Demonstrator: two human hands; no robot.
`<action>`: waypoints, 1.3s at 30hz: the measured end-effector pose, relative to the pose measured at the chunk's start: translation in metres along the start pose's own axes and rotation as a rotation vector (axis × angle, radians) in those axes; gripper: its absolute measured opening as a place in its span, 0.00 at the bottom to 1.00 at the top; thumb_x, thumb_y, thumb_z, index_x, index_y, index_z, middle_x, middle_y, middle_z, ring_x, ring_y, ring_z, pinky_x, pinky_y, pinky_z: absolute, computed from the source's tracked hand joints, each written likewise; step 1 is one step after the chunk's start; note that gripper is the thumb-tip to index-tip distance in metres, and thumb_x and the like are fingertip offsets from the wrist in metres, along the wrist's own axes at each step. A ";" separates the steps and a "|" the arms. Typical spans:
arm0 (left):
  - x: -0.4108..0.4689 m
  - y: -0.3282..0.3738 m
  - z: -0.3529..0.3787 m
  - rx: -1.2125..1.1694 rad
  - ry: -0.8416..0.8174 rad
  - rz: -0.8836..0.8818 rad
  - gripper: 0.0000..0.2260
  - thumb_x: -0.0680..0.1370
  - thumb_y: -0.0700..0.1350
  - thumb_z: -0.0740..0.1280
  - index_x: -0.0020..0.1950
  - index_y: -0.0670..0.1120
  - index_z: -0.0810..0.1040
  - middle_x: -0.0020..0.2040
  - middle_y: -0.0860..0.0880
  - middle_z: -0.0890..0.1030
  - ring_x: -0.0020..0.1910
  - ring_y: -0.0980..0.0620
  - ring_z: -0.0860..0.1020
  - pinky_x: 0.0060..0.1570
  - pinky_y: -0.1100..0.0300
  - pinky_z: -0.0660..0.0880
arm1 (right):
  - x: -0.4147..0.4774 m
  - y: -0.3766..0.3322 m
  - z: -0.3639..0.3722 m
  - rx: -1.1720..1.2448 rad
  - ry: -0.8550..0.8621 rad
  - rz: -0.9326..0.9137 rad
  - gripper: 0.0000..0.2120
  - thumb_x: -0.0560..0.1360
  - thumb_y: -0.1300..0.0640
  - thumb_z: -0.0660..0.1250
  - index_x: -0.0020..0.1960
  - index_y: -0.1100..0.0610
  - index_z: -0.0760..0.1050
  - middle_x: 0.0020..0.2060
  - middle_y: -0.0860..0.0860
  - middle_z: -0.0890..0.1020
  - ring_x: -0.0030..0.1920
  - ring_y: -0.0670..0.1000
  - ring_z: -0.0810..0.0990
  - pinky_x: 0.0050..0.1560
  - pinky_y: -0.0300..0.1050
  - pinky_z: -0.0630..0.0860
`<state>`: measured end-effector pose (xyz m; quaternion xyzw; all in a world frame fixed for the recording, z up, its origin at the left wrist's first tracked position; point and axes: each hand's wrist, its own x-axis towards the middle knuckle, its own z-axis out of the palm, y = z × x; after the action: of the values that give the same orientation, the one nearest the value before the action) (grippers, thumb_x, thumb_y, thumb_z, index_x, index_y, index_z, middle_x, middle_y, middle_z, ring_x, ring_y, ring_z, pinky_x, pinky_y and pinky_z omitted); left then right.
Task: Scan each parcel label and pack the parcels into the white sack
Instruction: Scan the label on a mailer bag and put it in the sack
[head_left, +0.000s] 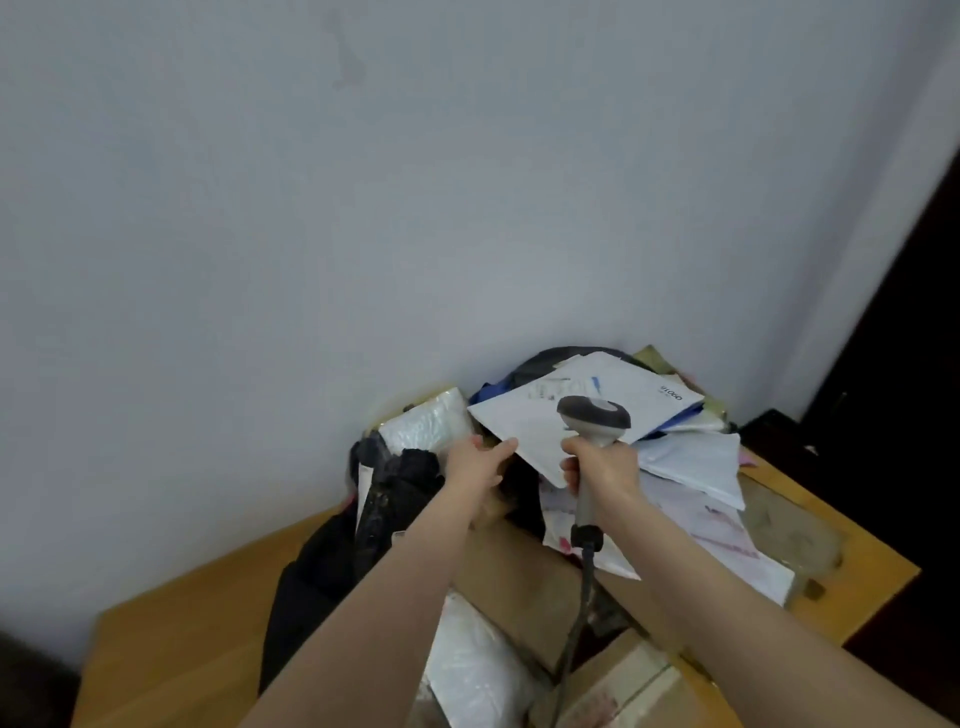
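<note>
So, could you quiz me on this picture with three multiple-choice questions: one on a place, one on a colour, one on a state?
1. The scanner head is: A) on the floor B) held over the white parcel C) inside a drawer.
2. The scanner is: A) red B) yellow C) grey.
3. The left hand: A) grips the white parcel's edge B) hangs empty C) holds a pen.
Answers: B, its head overlaps the parcel in view; C, head and handle are grey; A, the thumb lies over the parcel's edge.

Left hand (477, 461) holds white parcel (550, 415); right hand (605, 465) grips scanner (593, 415).
</note>
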<state>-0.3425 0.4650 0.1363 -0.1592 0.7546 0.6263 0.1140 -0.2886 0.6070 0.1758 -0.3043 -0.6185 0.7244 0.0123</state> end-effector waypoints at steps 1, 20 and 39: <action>0.003 0.001 0.016 -0.131 -0.018 -0.089 0.30 0.74 0.49 0.73 0.71 0.39 0.67 0.66 0.42 0.73 0.61 0.43 0.75 0.57 0.53 0.76 | 0.009 -0.004 -0.012 0.027 0.022 0.011 0.05 0.73 0.65 0.68 0.40 0.63 0.74 0.28 0.57 0.76 0.26 0.51 0.72 0.26 0.42 0.69; 0.012 -0.026 -0.126 0.028 0.175 -0.109 0.16 0.75 0.31 0.61 0.62 0.40 0.74 0.53 0.41 0.80 0.49 0.42 0.79 0.45 0.51 0.77 | 0.045 -0.003 0.024 -0.087 -0.137 -0.025 0.06 0.71 0.59 0.72 0.45 0.59 0.76 0.37 0.54 0.80 0.36 0.50 0.78 0.41 0.47 0.79; -0.041 -0.022 -0.276 0.426 0.196 0.032 0.09 0.76 0.36 0.61 0.53 0.42 0.77 0.47 0.45 0.77 0.46 0.47 0.75 0.47 0.56 0.71 | -0.020 0.013 0.135 -0.388 -0.344 -0.331 0.12 0.67 0.61 0.75 0.44 0.49 0.74 0.39 0.46 0.80 0.43 0.49 0.80 0.43 0.44 0.76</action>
<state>-0.2885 0.1945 0.1838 -0.1794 0.8797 0.4361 0.0612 -0.3295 0.4757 0.1792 -0.0688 -0.7793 0.6219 -0.0330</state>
